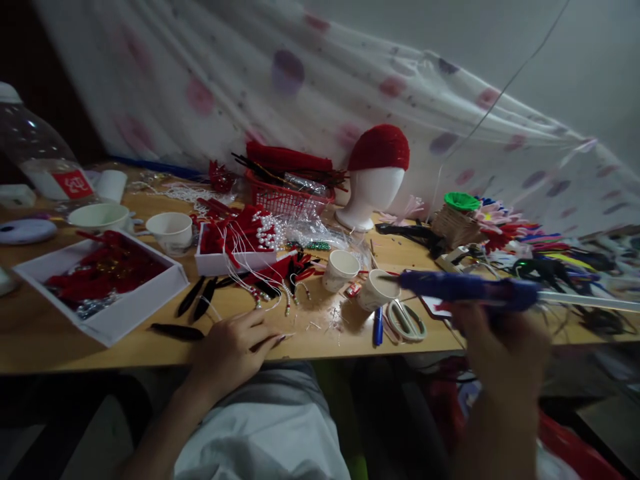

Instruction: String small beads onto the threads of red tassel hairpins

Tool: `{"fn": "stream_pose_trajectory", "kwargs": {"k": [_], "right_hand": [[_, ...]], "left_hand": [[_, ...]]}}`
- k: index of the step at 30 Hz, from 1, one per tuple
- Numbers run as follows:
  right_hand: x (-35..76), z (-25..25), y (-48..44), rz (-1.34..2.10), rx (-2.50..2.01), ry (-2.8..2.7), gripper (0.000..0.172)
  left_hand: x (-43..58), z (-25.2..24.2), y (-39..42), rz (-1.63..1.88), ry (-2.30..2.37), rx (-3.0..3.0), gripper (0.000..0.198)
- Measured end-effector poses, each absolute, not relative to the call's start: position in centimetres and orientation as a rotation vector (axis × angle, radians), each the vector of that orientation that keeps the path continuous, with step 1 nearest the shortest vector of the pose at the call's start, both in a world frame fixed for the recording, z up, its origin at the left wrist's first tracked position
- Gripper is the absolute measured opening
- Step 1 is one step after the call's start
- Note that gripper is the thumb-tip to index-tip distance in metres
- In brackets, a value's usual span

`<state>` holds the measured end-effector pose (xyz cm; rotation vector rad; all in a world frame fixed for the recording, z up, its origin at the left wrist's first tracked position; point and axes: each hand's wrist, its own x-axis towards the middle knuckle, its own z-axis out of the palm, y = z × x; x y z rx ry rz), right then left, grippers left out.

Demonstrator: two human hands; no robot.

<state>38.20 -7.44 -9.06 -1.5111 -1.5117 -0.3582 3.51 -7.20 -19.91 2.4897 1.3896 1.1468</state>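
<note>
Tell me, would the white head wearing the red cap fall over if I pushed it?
The white head might tip, because its wide top sits on a narrower neck. Its base spreads out, though, so a soft push may only slide it. The red cap looks snug, so it would probably stay on.

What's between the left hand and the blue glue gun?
In the head view, between left hand and glue gun: white scraps, two paper cups, a small red item, a blue pen, scissors.

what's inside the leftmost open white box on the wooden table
Dark red pieces with gold glints, and shiny silver bits near the front. Whatever lies beneath them is covered.
</note>
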Motion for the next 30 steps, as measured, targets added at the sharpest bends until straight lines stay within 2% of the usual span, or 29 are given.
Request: {"fn": "stream_pose_trajectory", "kwargs": {"k": [4,15,30], "right_hand": [[33.3,-10.0,-7.9,-0.238,-1.290,-1.924,0.041],[29.1,-11.8,-7.0,-0.248,-1.164,-2.360,0.056],[29.2,-12.6,-6.6,-0.333,-1.220,-2.415,0.062]], "left_hand": [[3.5,-19.8,-7.3,1.137,1.395,2.494,0.015],[3.7,-19.5,-7.4,1.133,1.384,2.501,0.014],[3.6,-19.7,-7.6,1.118,1.402,2.460,0.015]]}}
